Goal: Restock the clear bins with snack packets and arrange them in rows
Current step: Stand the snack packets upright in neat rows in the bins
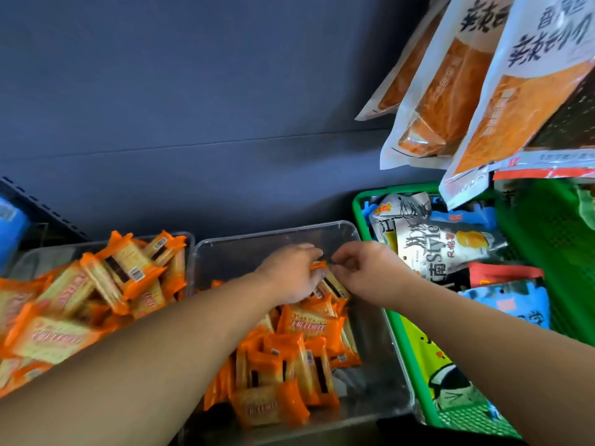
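Your two forearms are reaching in from the bottom edge and meeting over the middle clear bin [280, 235]. L hand [289, 275] is lying palm-down on the far end of the pile, its fingers [314, 252] curling over an orange packet [325, 280] and holding it. R hand [370, 272] is meeting the same packet from the right, w/ thumb & fingers [341, 262] pinching narrow on its far crimped end; blur is making the exact contact hard to read. Other orange pkts [306, 326] are sitting in the near & middle part of this bin, several standing on edge in a rough row w/ a few lying flat on top. Left clear bin [190, 239], right beside the middle one, is carrying a loose heap of the same pkts [106, 284], piled above its rim. Green basket [357, 204] is sitting just right of the middle bin, holding mixed snack bags incl. a silver mango bag [450, 246]. Big white-and-orange bags [450, 91] are hanging upper right, partly over the basket.
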